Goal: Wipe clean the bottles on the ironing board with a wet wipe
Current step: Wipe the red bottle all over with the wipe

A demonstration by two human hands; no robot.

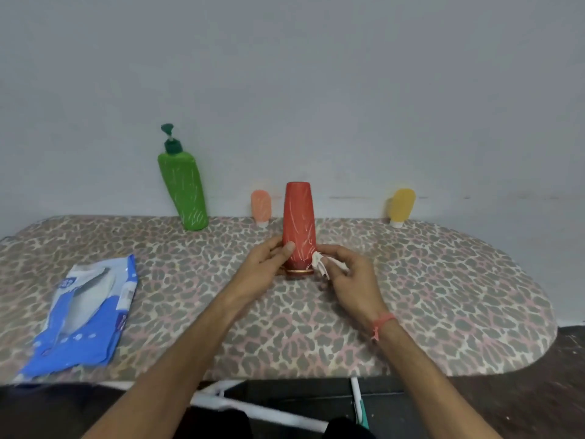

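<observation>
A red bottle (pixel 298 220) stands cap-down in the middle of the ironing board (pixel 443 280). My left hand (pixel 264 264) grips its lower part, thumb across the front. My right hand (pixel 346 274) pinches a crumpled white wet wipe (pixel 319 263) against the bottle's lower right side near the cap. Along the back edge stand a green pump bottle (pixel 183 193), a small peach tube (pixel 261 205) and a small yellow tube (pixel 401 205), both tubes cap-down.
A blue and white wet wipe pack (pixel 91 308) lies open at the board's left front. The wall (pixel 316 74) runs directly behind the bottles. The board's rounded end is at the right, with dark floor (pixel 538 391) beyond and below.
</observation>
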